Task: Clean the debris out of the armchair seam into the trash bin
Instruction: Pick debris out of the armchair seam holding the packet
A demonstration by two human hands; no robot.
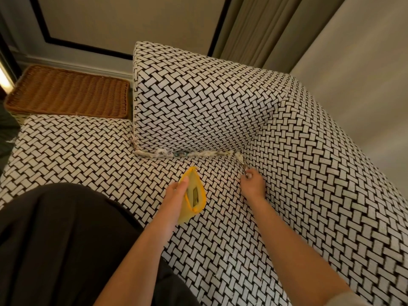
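Note:
The armchair [309, 195] is covered in black-and-white woven-pattern fabric. A line of white paper scraps and small debris [176, 153] fills the seam where the back cushion meets the seat. My left hand [176, 193] holds a small yellow bag [194, 197] open above the seat; something dark lies inside it. My right hand [252, 184] pinches a white scrap [249, 174] at the corner seam on the right, where more debris [239, 156] runs down.
A brown wicker basket [68, 91] sits on the floor behind the seat at the left. Beige wall panels and curtains [254, 29] stand behind the chair. My dark clothing [61, 239] fills the lower left.

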